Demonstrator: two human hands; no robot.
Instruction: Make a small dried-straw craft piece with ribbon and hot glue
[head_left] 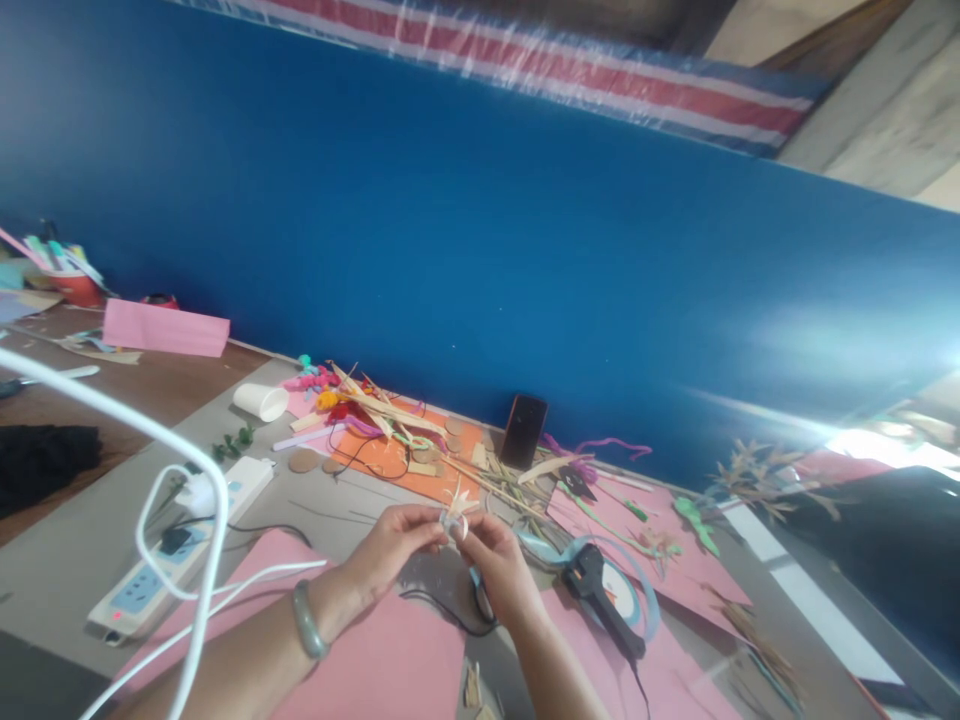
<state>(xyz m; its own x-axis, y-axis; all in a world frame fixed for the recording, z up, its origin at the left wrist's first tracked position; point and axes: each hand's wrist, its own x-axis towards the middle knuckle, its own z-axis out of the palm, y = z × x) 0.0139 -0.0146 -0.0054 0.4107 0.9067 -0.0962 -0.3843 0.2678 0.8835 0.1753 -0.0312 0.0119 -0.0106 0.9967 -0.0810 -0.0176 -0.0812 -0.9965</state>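
Note:
My left hand (409, 535) and my right hand (487, 550) meet over the middle of the table, fingertips pinched. Between them they hold a small pale flower-like piece (455, 508) with thin pointed strips sticking up. Its lower end is hidden by my fingers. Close to my right hand lies a black hot glue gun (604, 600), resting by a roll of pale blue ribbon (651, 610). Under my wrists is pink paper (375, 650). Part of a blue-handled tool, perhaps scissors, shows beside my right hand.
A white power strip (199, 545) with cables lies at left; a white cord crosses the foreground. A paper cup (260, 402) lies on its side. Orange paper (420, 482) bears straw strips and pipe cleaners. A phone (524, 432) leans against the blue partition (480, 230).

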